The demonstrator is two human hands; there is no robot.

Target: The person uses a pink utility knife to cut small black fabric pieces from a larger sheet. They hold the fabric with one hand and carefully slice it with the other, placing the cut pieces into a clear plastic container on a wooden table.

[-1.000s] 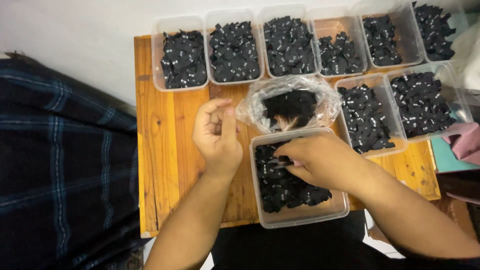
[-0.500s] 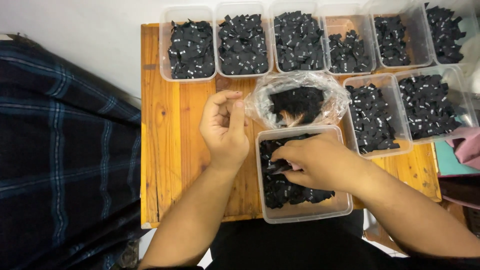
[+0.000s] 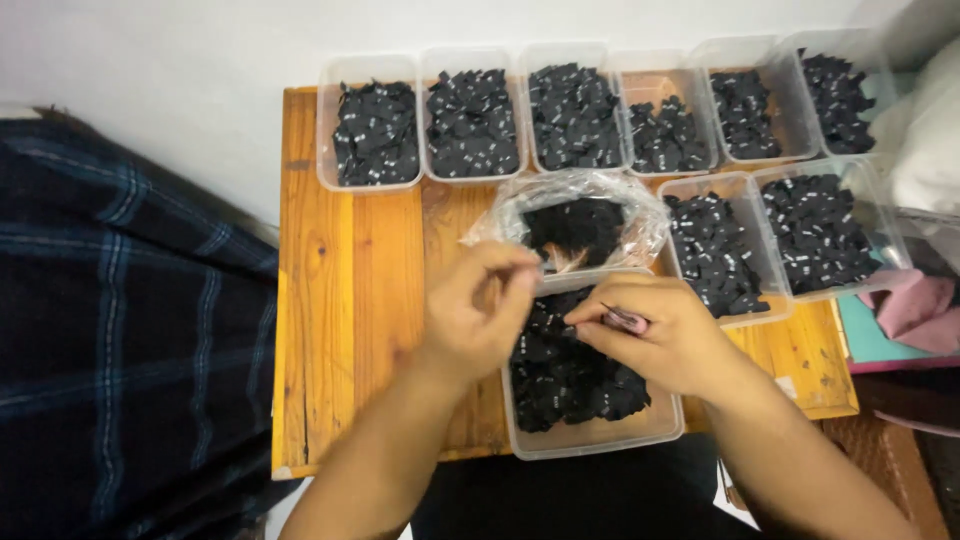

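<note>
**Observation: the person's arms and hands**

Both forearms bare to the frame edge; no sleeves seen. Left hand and right hand without gloves. No ring, watch or wristband seen on either. Fingernails short. Dark clothing shows below, between the arms; details cannot be made out.

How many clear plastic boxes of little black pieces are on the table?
9. Six in a back row, two at the right, one nearest under the hands. The clear bag isn't counted; more may sit off-frame.
</note>
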